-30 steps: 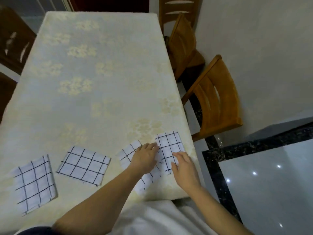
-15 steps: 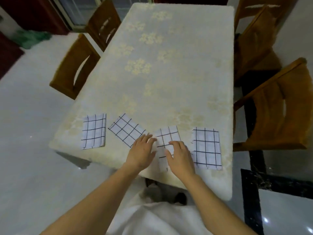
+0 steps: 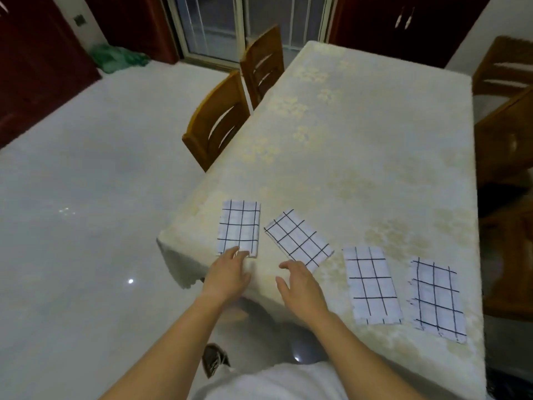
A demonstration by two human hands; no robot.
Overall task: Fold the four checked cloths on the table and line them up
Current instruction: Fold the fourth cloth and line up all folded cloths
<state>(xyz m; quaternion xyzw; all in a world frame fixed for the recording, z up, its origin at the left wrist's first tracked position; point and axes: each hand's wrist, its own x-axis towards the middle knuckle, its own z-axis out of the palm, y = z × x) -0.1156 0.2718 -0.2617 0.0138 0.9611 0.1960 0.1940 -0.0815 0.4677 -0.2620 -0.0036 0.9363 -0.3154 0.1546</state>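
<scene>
Fingertips [image 3: 237, 251] of left hand [image 3: 227, 274] straight and relaxed, gripping nothing; resting on the near short edge of the first folded white cloth with black check lines [image 3: 239, 226], at the 9 o'clock end of the row. Fingers [image 3: 285, 265] of right hand [image 3: 300, 281] loosely spread, holding nothing; close to the near corner of the second folded checked cloth [image 3: 298, 239]; contact not clear.

Second cloth skewed, long axis about 10 to 4 o'clock; just beside the first, not touching it. Toward 3 o'clock, third folded checked cloth [image 3: 372, 284] and fourth folded checked cloth [image 3: 437, 297]; near-parallel, long axes roughly 12 to 6; near the front edge of the table under a cream floral tablecloth [image 3: 360, 140].

Judged: folding finished on all four; lining-up partly done. Left to do: squaring the second cloth; probably evening the near edges, the first two lying farther toward 12 o'clock than the other pair.
</scene>
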